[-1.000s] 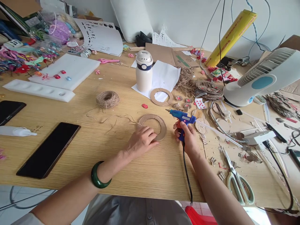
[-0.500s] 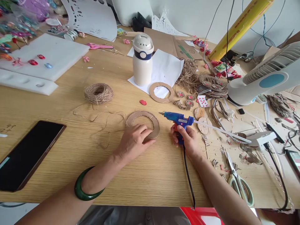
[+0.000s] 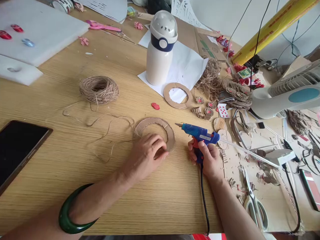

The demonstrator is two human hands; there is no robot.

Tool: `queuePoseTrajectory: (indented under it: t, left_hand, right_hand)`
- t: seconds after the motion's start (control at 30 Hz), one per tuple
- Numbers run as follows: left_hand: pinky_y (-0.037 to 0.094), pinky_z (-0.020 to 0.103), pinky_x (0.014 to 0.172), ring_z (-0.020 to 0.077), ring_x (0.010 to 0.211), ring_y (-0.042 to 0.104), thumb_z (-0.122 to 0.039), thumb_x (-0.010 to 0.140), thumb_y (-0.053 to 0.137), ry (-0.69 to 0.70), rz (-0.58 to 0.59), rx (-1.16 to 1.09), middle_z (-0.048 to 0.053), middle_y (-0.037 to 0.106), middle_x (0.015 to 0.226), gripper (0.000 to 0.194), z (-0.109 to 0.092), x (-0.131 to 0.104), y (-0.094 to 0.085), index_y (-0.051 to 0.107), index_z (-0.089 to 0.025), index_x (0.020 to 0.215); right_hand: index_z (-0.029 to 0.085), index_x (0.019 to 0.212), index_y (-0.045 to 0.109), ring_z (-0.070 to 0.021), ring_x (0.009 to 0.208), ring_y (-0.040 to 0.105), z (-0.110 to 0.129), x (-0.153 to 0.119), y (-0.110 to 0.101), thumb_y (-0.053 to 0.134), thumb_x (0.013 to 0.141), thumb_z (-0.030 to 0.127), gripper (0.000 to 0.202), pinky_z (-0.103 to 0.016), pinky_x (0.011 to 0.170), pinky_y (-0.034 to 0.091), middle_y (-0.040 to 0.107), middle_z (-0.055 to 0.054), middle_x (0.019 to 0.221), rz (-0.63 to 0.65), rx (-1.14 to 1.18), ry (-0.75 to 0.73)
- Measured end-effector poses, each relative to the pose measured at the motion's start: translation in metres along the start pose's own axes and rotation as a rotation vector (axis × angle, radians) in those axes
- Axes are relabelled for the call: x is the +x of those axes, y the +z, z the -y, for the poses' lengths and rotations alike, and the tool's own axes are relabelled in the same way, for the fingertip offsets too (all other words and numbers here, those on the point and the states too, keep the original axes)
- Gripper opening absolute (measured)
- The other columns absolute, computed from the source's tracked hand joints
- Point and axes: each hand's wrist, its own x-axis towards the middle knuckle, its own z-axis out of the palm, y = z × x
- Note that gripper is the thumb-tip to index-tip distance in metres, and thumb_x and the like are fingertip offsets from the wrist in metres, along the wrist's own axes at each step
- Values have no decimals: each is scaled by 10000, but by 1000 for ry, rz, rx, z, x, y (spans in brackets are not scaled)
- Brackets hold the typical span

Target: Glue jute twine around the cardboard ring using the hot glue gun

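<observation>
Head view: my left hand (image 3: 147,150) presses fingers flat on the near edge of the cardboard ring (image 3: 156,131), which lies on the tabletop (image 3: 75,173) with loose twine at its left side. My right hand (image 3: 208,156) is closed around the blue glue gun (image 3: 200,135) (red light lit), nozzle just beside the ring, not touching. Twine ball (image 3: 98,89) sits well apart.

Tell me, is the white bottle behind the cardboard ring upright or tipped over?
Upright. The white bottle stands on its base on the sheet of white paper, domed lid on top.
</observation>
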Motion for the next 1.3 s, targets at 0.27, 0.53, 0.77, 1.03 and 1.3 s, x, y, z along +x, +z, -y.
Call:
queuePoseTrajectory:
  t: [0.27,0.53,0.77,1.03,1.3]
  left_hand:
    - [479,376,835,217,906,595,-223,860,758,2,23,26,32,649,992,196,-8,-1,1,585,-181,941]
    - [473,328,760,182,826,602,-113,925,617,-53,-30,26,17,639,904,92,-6,-3,2,601,-184,869]
    - [481,319,783,178,850,629,-229,930,680,-55,-69,-45,19,657,917,128,-3,-3,1,596,-185,845]
    - [495,350,792,207,873,637,-356,888,750,-13,-53,-4,33,671,932,220,-5,-1,-1,624,-179,858]
    - [499,307,749,170,830,629,-150,936,626,-73,-76,-50,22,662,904,107,-2,-2,2,606,-183,836]
  right_hand:
    - [178,894,649,-85,457,409,-5,-5,-10,583,991,482,326,-217,383,315,505,25,606,-25,-35,2]
    - [183,779,593,-84,460,398,-1,-11,0,603,957,558,415,-222,397,337,477,27,574,-39,-228,-13]
    - [184,751,579,-82,456,408,3,-12,-5,577,972,556,433,-224,402,341,475,27,573,-47,-269,-6]
    - [167,796,620,-79,435,462,14,-13,-22,600,970,528,401,-230,394,348,533,9,619,-34,-386,-53]
    - [150,782,610,-59,379,379,35,-13,-33,592,942,606,483,-220,365,321,488,31,548,153,-359,168]
